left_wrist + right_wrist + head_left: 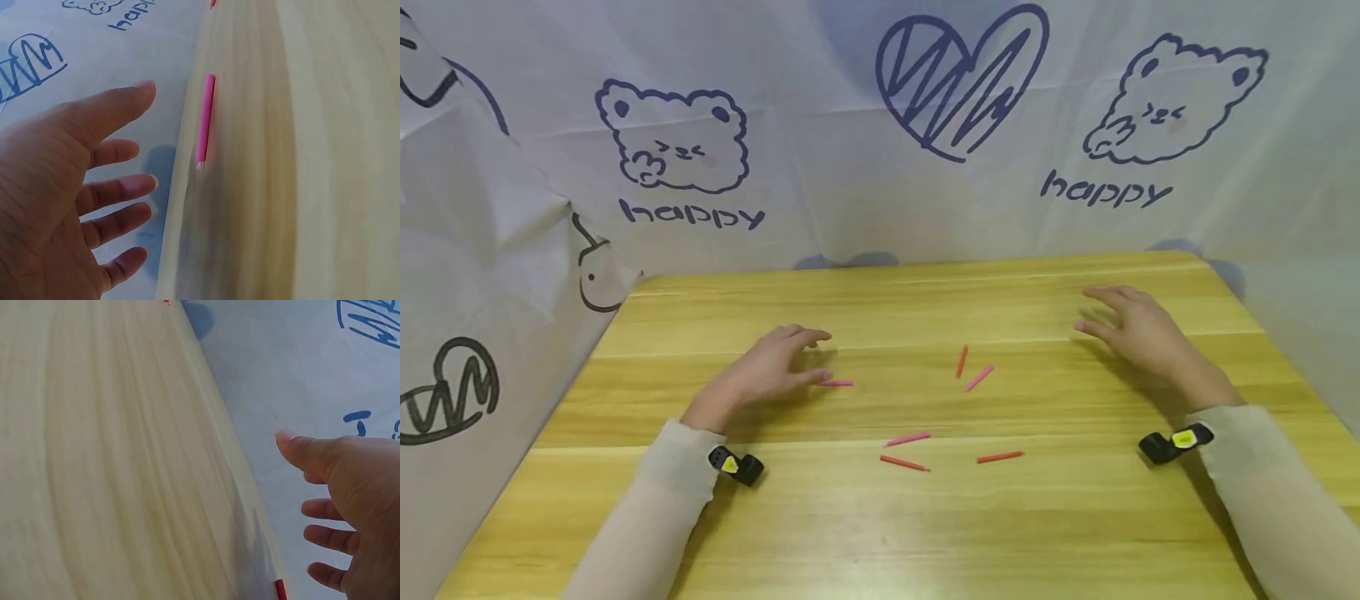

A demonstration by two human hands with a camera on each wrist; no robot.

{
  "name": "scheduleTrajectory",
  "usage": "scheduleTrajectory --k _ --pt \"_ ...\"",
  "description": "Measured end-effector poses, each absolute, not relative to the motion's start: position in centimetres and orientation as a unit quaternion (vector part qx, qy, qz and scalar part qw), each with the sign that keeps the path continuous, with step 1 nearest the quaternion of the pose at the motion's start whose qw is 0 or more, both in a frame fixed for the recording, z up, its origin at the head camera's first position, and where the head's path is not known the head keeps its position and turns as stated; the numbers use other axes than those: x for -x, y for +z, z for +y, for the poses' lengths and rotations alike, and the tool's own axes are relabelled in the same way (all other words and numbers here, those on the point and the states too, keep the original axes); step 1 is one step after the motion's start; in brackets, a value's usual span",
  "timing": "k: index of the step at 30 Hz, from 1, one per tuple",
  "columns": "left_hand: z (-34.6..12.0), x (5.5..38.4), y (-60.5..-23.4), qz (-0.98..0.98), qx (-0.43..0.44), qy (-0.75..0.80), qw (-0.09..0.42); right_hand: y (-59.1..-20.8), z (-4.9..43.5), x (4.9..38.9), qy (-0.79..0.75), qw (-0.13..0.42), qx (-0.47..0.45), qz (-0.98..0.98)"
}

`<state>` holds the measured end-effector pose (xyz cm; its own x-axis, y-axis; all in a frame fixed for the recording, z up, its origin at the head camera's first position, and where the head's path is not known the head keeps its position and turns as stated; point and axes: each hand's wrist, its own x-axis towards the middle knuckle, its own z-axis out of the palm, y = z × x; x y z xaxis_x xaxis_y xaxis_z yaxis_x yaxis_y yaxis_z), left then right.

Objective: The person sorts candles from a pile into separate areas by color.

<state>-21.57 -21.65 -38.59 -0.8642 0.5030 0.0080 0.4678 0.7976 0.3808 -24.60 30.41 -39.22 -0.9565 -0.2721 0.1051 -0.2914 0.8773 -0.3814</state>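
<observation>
Just beside the left hand [778, 364], thumb and fingers apart, lies a slim bright-pink stick [205, 119] with a pale tip; between it and the right hand [1142, 332], likewise spread, lie more pink and red sticks [907, 439].

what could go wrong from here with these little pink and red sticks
1. The left hand is very close to the leftmost pink stick, overlapping its end in the head view, so a careless move might knock it or set it rolling.
2. The far red stick and far pink stick lie close together at an angle, so fingers going for one could nudge the other.
</observation>
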Motion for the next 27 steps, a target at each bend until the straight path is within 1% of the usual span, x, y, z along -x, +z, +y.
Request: scheduleTrajectory --k 5,12,17,27 --pt "-21.1 21.3 -39.0 0.943 -0.275 0.180 0.051 -39.4 31.0 24.7 0.206 0.015 -0.140 -0.968" --pt "-20.4 21.2 -39.2 0.935 -0.298 0.181 0.064 -39.9 32.4 25.2 0.199 0.032 -0.140 -0.969" --pt "-20.1 21.1 -39.5 0.927 -0.323 0.181 0.069 -39.9 33.1 25.2 0.210 0.035 -0.142 -0.967" --pt "-19.9 20.6 -39.6 0.920 -0.331 0.191 0.083 -40.2 34.5 25.3 0.226 -0.007 -0.119 -0.967"
